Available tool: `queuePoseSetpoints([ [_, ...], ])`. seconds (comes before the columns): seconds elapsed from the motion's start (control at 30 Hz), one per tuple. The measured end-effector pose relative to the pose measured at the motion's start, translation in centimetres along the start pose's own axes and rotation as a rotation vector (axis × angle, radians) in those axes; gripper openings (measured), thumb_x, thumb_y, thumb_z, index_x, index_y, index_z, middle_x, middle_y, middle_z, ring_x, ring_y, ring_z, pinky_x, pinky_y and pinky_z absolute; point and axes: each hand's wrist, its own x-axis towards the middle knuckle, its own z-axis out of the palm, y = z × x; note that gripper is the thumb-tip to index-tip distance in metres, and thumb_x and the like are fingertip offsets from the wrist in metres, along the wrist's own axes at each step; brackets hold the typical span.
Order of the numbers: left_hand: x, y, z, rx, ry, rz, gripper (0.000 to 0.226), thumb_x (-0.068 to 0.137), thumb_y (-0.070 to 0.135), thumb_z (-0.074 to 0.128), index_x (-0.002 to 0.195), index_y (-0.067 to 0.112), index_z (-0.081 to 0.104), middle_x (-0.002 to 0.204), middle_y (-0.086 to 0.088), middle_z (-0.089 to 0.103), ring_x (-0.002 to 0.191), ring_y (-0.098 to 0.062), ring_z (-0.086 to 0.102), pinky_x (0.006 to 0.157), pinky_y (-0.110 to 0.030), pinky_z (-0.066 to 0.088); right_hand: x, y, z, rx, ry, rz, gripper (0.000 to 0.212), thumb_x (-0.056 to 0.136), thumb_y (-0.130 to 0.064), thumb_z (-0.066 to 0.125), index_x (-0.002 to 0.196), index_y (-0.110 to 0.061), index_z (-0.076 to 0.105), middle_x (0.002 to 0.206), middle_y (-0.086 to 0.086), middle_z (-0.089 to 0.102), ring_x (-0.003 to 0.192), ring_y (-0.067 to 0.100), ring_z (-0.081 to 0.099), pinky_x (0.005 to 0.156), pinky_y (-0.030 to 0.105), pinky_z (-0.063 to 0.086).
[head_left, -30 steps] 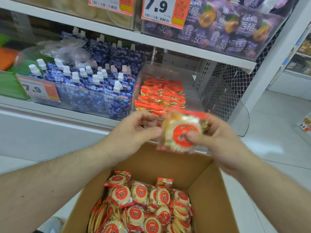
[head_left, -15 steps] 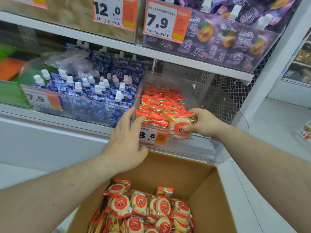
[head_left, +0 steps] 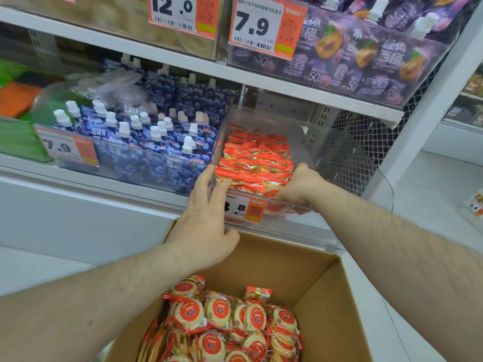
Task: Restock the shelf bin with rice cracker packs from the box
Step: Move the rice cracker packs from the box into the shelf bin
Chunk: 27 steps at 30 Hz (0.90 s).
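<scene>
We see a clear plastic shelf bin (head_left: 300,142) at twelve o'clock, its left part filled with red-and-gold rice cracker packs (head_left: 257,159) stacked flat in rows, its right part bare. One pack (head_left: 274,190) sits at the bin's front wall. At six o'clock the open cardboard box (head_left: 337,304) holds more packs (head_left: 224,327), round pale crackers under red circular labels, lying jumbled and overlapping.

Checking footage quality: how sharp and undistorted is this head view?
Head view: wide-angle bend curves the shelf edge; price tag digits crisp, small print soft; glare streaks the clear bin; left hand and right hand slightly soft.
</scene>
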Motion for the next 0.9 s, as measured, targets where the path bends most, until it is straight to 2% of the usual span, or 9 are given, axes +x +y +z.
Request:
queuePoseSetpoints([
  [0.07, -0.1, 0.0, 0.1, -0.007, -0.002, 0.002, 0.086, 0.080, 0.023, 0.064, 0.151, 0.023, 0.015, 0.153, 0.016, -0.023, 0.149, -0.016, -0.004, 0.119, -0.034, 0.020, 0.2, -0.1, 0.1, 0.029, -0.021, 0.007, 0.074, 0.070, -0.018, 0.086, 0.125, -0.008, 0.037, 0.106, 0.013, 0.058, 0.082, 0.025, 0.067, 0.059, 0.035, 0.060],
  [0.2, -0.1, 0.1, 0.2, -0.019, 0.005, 0.003, 0.087, 0.080, 0.023, 0.063, 0.152, 0.024, 0.014, 0.152, 0.018, -0.025, 0.149, -0.015, -0.004, 0.117, -0.028, 0.012, 0.8, -0.1, 0.5, 0.081, -0.079, -0.019, 0.040, 0.070, -0.011, 0.085, 0.103, -0.002, 0.066, 0.091, 0.018, 0.072, 0.072, 0.026, 0.072, 0.062, 0.040, 0.063],
  [0.3, -0.1, 0.2, 0.2, -0.016, 0.007, 0.007, 0.087, 0.081, 0.022, 0.063, 0.152, 0.025, 0.013, 0.150, 0.020, -0.026, 0.148, -0.014, -0.004, 0.115, -0.026, 0.011, 1.2, -0.2, 0.7, 0.052, -0.108, -0.044, 0.036, 0.069, -0.016, 0.086, 0.098, -0.004, 0.069, 0.088, 0.015, 0.073, 0.074, 0.026, 0.072, 0.062, 0.037, 0.062],
  [0.4, -0.1, 0.2, 0.2, -0.015, -0.001, -0.003, 0.087, 0.081, 0.022, 0.063, 0.152, 0.025, 0.013, 0.151, 0.019, -0.028, 0.149, -0.015, -0.005, 0.117, -0.029, 0.013, 1.2, -0.2, 0.4, 0.121, -0.159, -0.048, 0.028, 0.072, -0.003, 0.083, 0.097, -0.004, 0.070, 0.092, 0.014, 0.074, 0.080, 0.026, 0.073, 0.071, 0.040, 0.063],
  [0.6, -0.1, 0.4, 0.3, -0.011, -0.027, -0.033, 0.087, 0.081, 0.024, 0.062, 0.152, 0.025, 0.012, 0.152, 0.014, -0.031, 0.149, -0.018, -0.008, 0.120, -0.037, 0.020, 1.7, 0.0, 0.3, 0.191, -0.188, -0.034, 0.038, 0.072, 0.009, 0.077, 0.104, -0.005, 0.064, 0.102, 0.016, 0.070, 0.085, 0.028, 0.072, 0.074, 0.041, 0.062],
  [0.8, -0.2, 0.5, 0.2, 0.008, -0.047, -0.040, 0.089, 0.082, 0.022, 0.062, 0.153, 0.027, 0.009, 0.150, 0.016, -0.034, 0.149, -0.017, -0.009, 0.120, -0.035, 0.019, 1.5, 0.0, 0.3, 0.195, -0.187, -0.036, 0.069, 0.071, 0.003, 0.082, 0.121, -0.014, 0.037, 0.106, 0.015, 0.063, 0.087, 0.027, 0.070, 0.076, 0.041, 0.062],
  [0.9, -0.2, 0.5, 0.2, 0.013, -0.048, -0.039, 0.089, 0.082, 0.023, 0.063, 0.153, 0.027, 0.010, 0.150, 0.017, -0.034, 0.149, -0.017, -0.009, 0.120, -0.035, 0.019, 1.4, -0.1, 0.3, 0.237, -0.196, -0.026, 0.079, 0.069, 0.004, 0.082, 0.128, -0.015, 0.033, 0.109, 0.015, 0.062, 0.088, 0.028, 0.070, 0.077, 0.041, 0.062],
])
